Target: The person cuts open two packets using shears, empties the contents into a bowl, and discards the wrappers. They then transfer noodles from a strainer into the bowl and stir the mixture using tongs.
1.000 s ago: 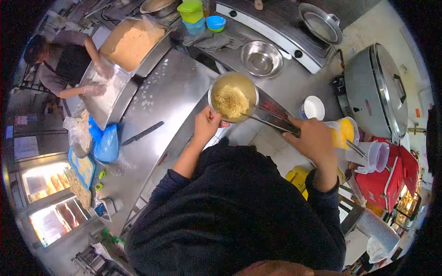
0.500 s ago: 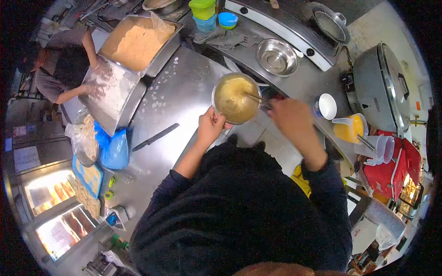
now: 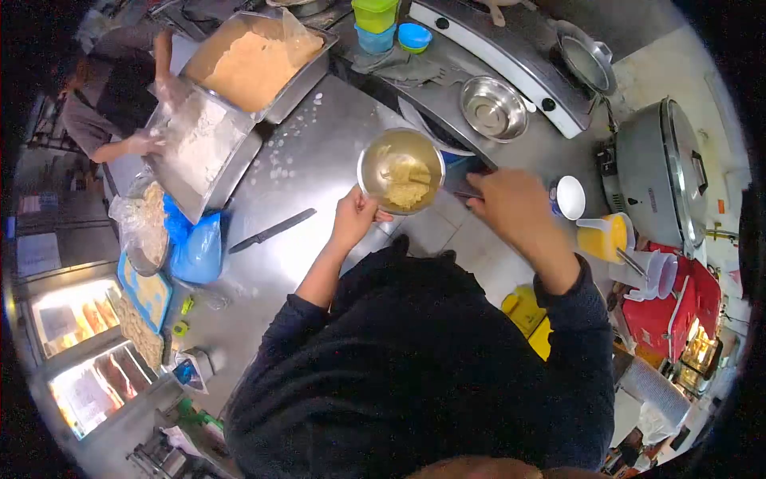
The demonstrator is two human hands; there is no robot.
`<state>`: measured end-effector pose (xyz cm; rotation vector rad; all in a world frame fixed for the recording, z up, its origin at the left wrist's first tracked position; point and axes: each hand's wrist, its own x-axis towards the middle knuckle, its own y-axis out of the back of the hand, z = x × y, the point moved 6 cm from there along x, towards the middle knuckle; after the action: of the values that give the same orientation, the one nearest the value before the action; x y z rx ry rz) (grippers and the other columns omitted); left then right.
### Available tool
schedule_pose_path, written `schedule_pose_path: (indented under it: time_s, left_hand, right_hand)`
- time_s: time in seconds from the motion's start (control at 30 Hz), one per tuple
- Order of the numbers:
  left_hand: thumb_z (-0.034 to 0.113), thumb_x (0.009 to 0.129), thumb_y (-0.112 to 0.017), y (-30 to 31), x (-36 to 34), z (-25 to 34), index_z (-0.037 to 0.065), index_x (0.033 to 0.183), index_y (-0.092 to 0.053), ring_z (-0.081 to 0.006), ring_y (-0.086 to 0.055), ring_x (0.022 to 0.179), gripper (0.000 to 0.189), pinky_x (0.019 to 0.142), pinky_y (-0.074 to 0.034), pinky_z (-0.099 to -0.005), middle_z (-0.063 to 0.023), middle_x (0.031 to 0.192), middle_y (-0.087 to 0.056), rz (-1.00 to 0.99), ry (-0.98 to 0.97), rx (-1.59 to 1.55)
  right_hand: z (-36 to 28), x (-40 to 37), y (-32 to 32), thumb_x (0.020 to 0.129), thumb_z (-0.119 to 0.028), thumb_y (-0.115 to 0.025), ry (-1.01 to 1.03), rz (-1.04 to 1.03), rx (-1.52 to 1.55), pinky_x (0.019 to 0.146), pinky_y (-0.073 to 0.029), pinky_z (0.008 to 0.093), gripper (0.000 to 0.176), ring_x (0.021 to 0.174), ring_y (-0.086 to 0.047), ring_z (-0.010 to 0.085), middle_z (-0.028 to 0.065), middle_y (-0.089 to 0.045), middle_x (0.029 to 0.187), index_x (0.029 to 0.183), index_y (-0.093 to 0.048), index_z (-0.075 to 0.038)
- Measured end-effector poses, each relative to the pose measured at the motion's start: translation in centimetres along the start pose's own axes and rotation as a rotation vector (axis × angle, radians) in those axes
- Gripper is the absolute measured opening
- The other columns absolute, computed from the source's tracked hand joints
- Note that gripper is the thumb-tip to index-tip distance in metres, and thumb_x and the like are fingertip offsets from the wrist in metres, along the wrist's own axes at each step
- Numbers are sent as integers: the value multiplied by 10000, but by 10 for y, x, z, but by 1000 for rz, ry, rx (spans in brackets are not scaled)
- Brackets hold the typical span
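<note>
A round metal bowl (image 3: 372, 188) is tilted toward me, with a yellow mixture (image 3: 405, 191) in its lower part. My left hand (image 3: 357, 219) is closed on the bowl's near rim, thumb on top. To the right of the bowl, my right hand (image 3: 511, 199) is closed around a thin metal utensil (image 3: 465, 194). Its tip points at the bowl; motion blur and the mixture hide its working end, so its exact kind cannot be made out. A long dark knife (image 3: 272, 231) lies on the steel table (image 3: 319, 152), left of my left hand.
Another person's hands (image 3: 144, 144) work in a flour-covered tray (image 3: 239, 160) at left. Beside it stands a deep pan (image 3: 299, 92) of orange-tan powder. A steel bowl (image 3: 494, 109), a white cup (image 3: 569, 197) and a jug with yellow liquid (image 3: 604, 237) stand at right.
The utensil was inside the bowl and has moved out to the right with my right hand. The bowl tilts more toward me, and the mixture has gathered low. The other person's hands shifted slightly.
</note>
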<state>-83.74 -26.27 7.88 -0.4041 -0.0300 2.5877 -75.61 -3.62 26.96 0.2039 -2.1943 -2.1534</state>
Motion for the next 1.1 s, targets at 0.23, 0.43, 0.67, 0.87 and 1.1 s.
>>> schedule_pose_path:
  time_s: [0.23, 0.43, 0.67, 0.87, 1.1]
  left_hand:
    - [20, 958, -452, 8, -4, 23, -89, 1154, -486, -261, -730, 721, 227, 661, -607, -324, -174, 828, -688, 62, -50, 52]
    - [37, 971, -445, 3, -4, 5, -80, 1195, -480, -248, -729, 731, 255, 644, -599, -309, -180, 869, -689, 8, -22, 33]
    - [46, 991, -420, -6, 4, 11, -84, 1180, -458, -274, -727, 733, 233, 652, -604, -323, -191, 850, -673, 20, -2, -105]
    - [30, 984, -422, -12, 10, 15, -82, 1195, -453, -277, -726, 739, 241, 670, -601, -328, -185, 856, -674, -25, -61, -9]
    - [16, 971, -439, -27, 3, 42, -84, 1188, -477, -262, -727, 741, 242, 664, -593, -331, -171, 911, -687, -35, -110, 26]
  right_hand:
    - [-21, -1, 4, 829, -379, -671, -107, -150, -49, 667, -517, 416, 404, 778, -665, 299, 110, -675, 840, 1133, -669, -113]
    - [-20, -2, -51, 858, -334, -627, -155, -148, 217, 697, -537, 471, 290, 773, -672, 349, 163, -678, 803, 975, -669, -72]
    - [0, -23, -11, 859, -375, -649, -248, -185, 190, 713, -543, 479, 360, 801, -675, 361, 172, -682, 817, 1102, -674, -110]
    - [10, -34, 45, 823, -390, -693, -376, -204, -33, 683, -549, 445, 407, 773, -687, 326, 151, -691, 839, 1100, -666, -93]
    - [3, -4, -22, 842, -384, -671, -212, -130, 93, 665, -520, 453, 344, 800, -667, 325, 146, -677, 821, 1091, -672, -146]
